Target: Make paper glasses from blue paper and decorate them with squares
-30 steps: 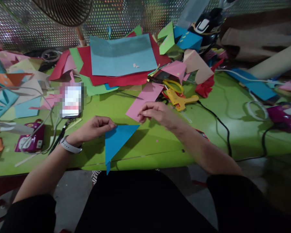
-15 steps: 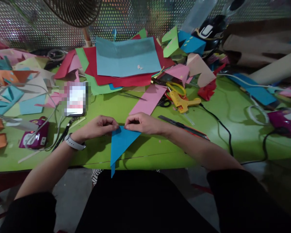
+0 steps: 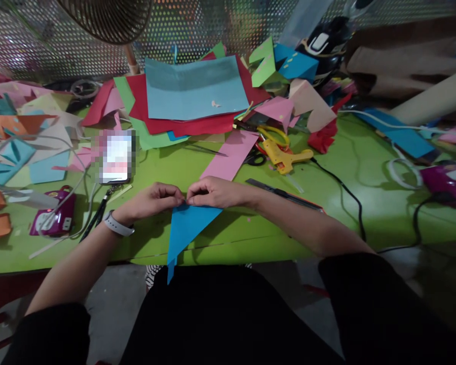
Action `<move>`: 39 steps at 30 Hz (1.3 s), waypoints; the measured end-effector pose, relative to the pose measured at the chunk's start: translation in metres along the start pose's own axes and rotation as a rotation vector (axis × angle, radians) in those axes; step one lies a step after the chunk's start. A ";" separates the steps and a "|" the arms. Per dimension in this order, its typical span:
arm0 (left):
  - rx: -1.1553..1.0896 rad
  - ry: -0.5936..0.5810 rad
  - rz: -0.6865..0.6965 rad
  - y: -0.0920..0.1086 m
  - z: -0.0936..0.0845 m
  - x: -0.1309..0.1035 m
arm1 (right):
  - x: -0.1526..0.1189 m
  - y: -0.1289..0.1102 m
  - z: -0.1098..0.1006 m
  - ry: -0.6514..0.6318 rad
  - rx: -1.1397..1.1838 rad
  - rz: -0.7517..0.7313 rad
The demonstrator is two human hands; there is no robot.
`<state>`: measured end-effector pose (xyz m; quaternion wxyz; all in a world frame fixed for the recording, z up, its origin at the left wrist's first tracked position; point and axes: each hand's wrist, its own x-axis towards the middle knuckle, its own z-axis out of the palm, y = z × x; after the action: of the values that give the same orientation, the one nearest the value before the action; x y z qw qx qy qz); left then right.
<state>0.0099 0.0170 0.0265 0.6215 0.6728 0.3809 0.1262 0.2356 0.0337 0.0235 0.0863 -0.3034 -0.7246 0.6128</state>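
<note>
A folded sheet of blue paper (image 3: 190, 225), roughly triangular, hangs point-down over the front part of the table, with a narrow tail below its lower tip. My left hand (image 3: 161, 196) pinches its top edge near the left corner. Close beside it, almost touching, my right hand (image 3: 213, 193) pinches the same top edge between thumb and fingers. Just beyond my right hand lies a pink paper strip (image 3: 230, 154) on the green table (image 3: 167, 162). My fingertips partly hide the paper's upper edge.
A stack of coloured sheets (image 3: 195, 91) lies at the back. To the right are a yellow glue gun (image 3: 285, 157), scissors (image 3: 256, 158) and a cutter knife (image 3: 285, 195). At the left sit a lit phone (image 3: 117, 158) and a purple power socket block (image 3: 57, 213). Cables cross both sides.
My right hand has slid slightly left along the top edge, closer to my left hand. The blue paper's lower tip has shifted a little left and down.
</note>
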 end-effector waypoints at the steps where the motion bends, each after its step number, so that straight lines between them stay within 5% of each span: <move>1: -0.002 0.016 -0.010 -0.001 -0.001 0.000 | -0.001 0.000 -0.001 0.007 0.002 0.005; 14: -0.143 0.226 -0.075 -0.002 -0.008 0.001 | -0.074 0.030 -0.035 0.220 0.193 0.170; 17: -0.215 0.267 -0.117 -0.006 -0.006 0.002 | -0.073 0.021 -0.027 0.357 -0.024 0.018; 21: -0.331 0.268 -0.207 -0.007 -0.002 0.003 | -0.055 0.013 -0.008 0.313 -0.296 -0.155; 25: -0.514 0.222 -0.235 -0.008 0.001 0.003 | -0.040 0.023 0.004 0.355 -0.182 -0.129; 30: -0.727 0.181 -0.093 -0.014 0.001 0.004 | -0.038 0.029 0.008 0.431 0.007 -0.026; 39: -0.628 0.385 -0.159 -0.008 0.012 0.006 | -0.049 0.020 0.005 0.345 -0.054 -0.074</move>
<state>0.0190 0.0115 0.0148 0.7224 0.3814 0.4847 0.3124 0.2788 0.0039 0.0155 0.2237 -0.3794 -0.7258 0.5284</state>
